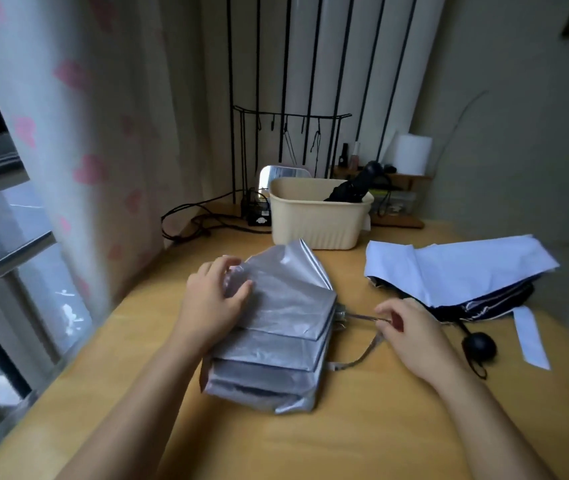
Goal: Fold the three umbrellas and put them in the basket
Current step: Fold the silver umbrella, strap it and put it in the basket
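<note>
Left hand grips the gathered folds of the silver umbrella, fingers curled over the cloth, thumb on top. Probably pinning the pleats so they don't spring open. Right hand pinches the thin strap trailing from the umbrella's end, thumb and fingertips closed on it, likely pulling it taut to wrap round the bundle.

Silver umbrella lies on the counter between the two hands, mostly under the left. The cloth is shiny and creased, stacked in flat layered panels, with one flap lifted at the far edge — half folded, not yet rolled or tied.

Basket is beyond both hands. A black umbrella already stands in it, handle up. White umbrella sits just past the right hand — loose, dark lining showing, untied, round black handle beside that hand's wrist.

Judgement: one done, one in progress, one left.
</note>
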